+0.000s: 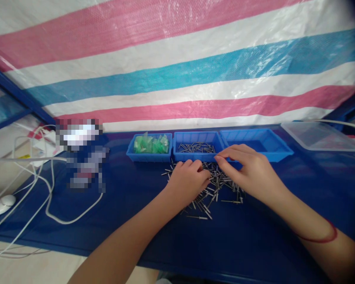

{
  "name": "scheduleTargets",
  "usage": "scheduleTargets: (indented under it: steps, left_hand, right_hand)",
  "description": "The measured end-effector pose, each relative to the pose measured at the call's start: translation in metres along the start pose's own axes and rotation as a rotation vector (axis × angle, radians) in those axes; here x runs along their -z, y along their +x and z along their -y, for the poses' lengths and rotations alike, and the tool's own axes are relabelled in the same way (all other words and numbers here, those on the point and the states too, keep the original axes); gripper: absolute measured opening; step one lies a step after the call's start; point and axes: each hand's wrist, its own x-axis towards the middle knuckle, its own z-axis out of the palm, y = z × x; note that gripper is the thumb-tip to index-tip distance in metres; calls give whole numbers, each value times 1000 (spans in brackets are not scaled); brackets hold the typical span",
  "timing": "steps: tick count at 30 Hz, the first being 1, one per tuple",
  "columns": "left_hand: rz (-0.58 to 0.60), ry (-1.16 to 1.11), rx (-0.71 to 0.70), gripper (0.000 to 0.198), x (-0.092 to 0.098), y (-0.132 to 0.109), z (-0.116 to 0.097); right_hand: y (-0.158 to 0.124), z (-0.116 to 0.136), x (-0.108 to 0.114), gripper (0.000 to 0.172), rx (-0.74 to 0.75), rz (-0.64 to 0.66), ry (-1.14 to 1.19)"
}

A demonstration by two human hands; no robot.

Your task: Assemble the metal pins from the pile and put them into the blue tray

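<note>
The person is leaning over a blue table point(130, 221) with both bare hands down in a loose pile of small metal pins point(217, 189) spread across the middle of it. The left hand point(189, 182) is resting knuckles-up on the nine o'clock side of the pile, fingers curled under; whether it is actually pinching a pin I cannot tell, since the fingertips are hidden. The right hand point(248, 169) is lying over the three o'clock side, its fingers bunched narrowly together and pointing toward nine o'clock, touching the pins at the top of the pile; a thin red band point(319, 238) is circling that forearm. Just beyond the hands, at twelve o'clock, three blue trays are sitting side by side against a striped plastic sheet point(177, 71): the left tray point(149, 157) is holding green plastic pieces point(152, 144), the middle tray point(195, 156) is holding more pins, and the right tray point(279, 152) is showing only its blue floor. Farther off toward two o'clock a clear plastic lid point(322, 136) is lying flat. Over at nine o'clock white cables point(50, 197) are looping across the table edge, near a blurred patch.
</note>
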Motion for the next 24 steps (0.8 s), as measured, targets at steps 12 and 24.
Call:
scheduleTargets:
  steps: [12, 24]
  left_hand:
    - [14, 8, -25, 19, -2, -2, -1]
    - [-249, -649, 184, 23, 2, -3, 6]
  right_hand:
    - [-1, 3, -3, 17, 8, 80, 13]
    - [-6, 4, -10, 22, -315, 176, 434]
